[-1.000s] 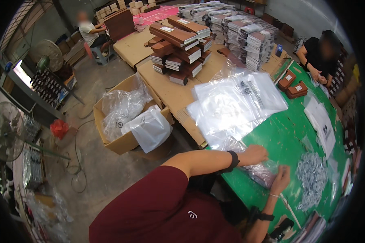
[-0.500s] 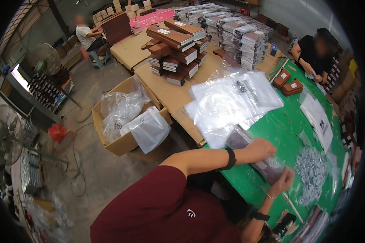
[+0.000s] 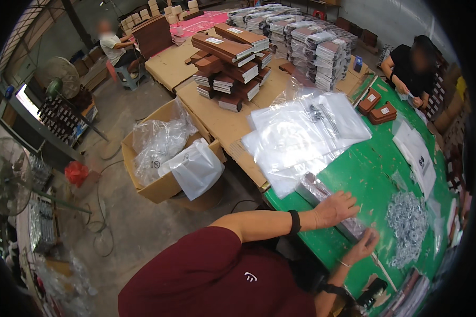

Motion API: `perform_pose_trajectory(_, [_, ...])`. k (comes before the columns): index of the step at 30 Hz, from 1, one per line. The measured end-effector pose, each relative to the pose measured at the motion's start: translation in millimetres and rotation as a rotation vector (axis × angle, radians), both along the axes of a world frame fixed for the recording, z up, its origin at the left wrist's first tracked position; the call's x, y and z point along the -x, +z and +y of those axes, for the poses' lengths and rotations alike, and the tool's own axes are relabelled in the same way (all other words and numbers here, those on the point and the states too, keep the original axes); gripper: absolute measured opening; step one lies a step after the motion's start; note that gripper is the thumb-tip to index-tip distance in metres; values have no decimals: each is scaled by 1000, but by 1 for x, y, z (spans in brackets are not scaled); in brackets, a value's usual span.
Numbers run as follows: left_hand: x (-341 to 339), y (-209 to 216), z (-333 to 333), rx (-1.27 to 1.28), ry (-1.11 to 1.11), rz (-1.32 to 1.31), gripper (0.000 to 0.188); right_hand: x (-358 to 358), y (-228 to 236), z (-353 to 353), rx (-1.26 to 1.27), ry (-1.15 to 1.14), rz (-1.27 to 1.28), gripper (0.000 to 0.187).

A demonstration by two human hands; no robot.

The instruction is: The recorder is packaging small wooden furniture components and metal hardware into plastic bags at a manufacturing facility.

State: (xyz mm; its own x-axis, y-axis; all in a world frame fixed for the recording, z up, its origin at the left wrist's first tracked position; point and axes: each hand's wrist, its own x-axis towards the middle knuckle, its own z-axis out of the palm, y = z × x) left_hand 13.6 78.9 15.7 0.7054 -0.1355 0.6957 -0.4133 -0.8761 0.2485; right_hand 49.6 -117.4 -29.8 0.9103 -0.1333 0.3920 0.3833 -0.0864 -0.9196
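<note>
A long brown item in a clear plastic bag (image 3: 313, 187) lies slantwise across the near edge of the green table. My left hand (image 3: 336, 208) rests over its middle, fingers stretched out and slightly apart. At the nearer end my right hand (image 3: 363, 247) has its fingers closed on the bag's plastic. The part of the package beneath my left hand is hidden. Just beyond it lies a stack of clear plastic bags (image 3: 301, 132). To the right, a heap of small metal pieces (image 3: 407, 224) sits on the table.
Brown items with white edges form a stack (image 3: 230, 66) on cardboard, with bagged ones (image 3: 330, 61) piled behind. A cardboard box (image 3: 143, 187) of plastic stands on the floor at left. A co-worker (image 3: 412, 71) works across the green table (image 3: 365, 169); another person (image 3: 113, 47) sits far left.
My left hand has come down onto the package, and its fingers have gone from bunched to stretched out. My right hand has lowered slightly toward me. The package now shows a narrower side.
</note>
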Motion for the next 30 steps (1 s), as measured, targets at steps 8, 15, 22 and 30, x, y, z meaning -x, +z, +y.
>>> perform_pose_trajectory(8, [10, 0, -7, -62, 54, 19, 13, 10, -5, -9, -49, 90, 85, 9])
perform_pose_trajectory(15, [8, 0, -11, -36, 48, 58, 14, 5, -12, -10, -238, 131, 152, 8])
perform_pose_trajectory(22, [12, -1, -12, -50, 63, 47, 12, 12, -3, -4, -153, 57, 185, 11])
perform_pose_trajectory(30, [17, 2, -12, -54, 48, 53, 11, 20, 11, 3, -185, 46, 182, 16])
